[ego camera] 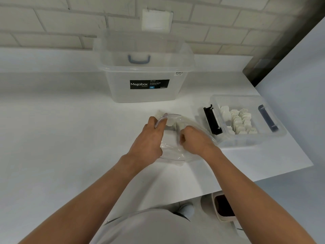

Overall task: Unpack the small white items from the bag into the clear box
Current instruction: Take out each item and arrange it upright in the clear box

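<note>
A clear plastic bag (173,152) lies crumpled on the white table in front of me. My left hand (149,140) holds the bag's open rim, its fingers partly under the film. My right hand (193,140) reaches into the bag with curled fingers; whether it holds an item is hidden by the plastic. A small white item (170,122) shows faintly through the bag near the rim. To the right stands the small clear box (246,140) with black latches, holding several small white items (239,120) in rows.
A large clear Megabox storage bin (146,95) stands at the back centre against the brick wall. The table's right edge (290,138) runs close past the small box. A bin (223,208) sits on the floor below the front edge.
</note>
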Available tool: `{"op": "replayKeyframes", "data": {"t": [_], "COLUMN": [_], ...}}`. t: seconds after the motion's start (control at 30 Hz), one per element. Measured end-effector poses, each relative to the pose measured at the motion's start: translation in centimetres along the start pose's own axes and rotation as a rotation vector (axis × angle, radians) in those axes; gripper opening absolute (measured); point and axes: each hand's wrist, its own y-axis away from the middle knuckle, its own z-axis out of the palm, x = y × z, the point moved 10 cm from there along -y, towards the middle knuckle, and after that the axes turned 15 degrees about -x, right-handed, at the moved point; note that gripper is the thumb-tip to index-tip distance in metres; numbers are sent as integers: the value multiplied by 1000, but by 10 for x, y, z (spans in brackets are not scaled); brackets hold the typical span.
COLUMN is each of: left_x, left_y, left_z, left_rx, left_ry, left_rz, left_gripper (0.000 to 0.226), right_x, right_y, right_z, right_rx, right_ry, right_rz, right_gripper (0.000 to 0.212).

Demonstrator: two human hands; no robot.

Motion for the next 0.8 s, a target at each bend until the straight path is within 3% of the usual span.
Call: {"op": "replayKeyframes", "data": {"t": [0.2,0.3,0.4,0.53,0.7,0.8], "left_x": [-2,0,-1,-3,1,2], "left_y": [0,0,0,2,4,4], "left_z": [0,0,-2,-6,-6,-5], "left_rx": [-41,-38,-29,-2,7,-4], "left_ry": [13,16,11,-1,5,16], "left_rz": [-5,-5,-7,-18,-8,-7], "left_gripper": [105,101,99,97,97,93], "right_x": [-6,-7,-5,-1,5,4], "right_y": [10,10,7,7,14,6], "right_z": [-15,-15,-7,-5,-20,-19], "right_rx": [79,117,86,110,226,172], "right_ry": [-432,-509,-471,-278,-78,-17], "right_rz": [-187,-200,-180,-98,102,159], "right_gripper": [10,7,8,27,27,22]}}
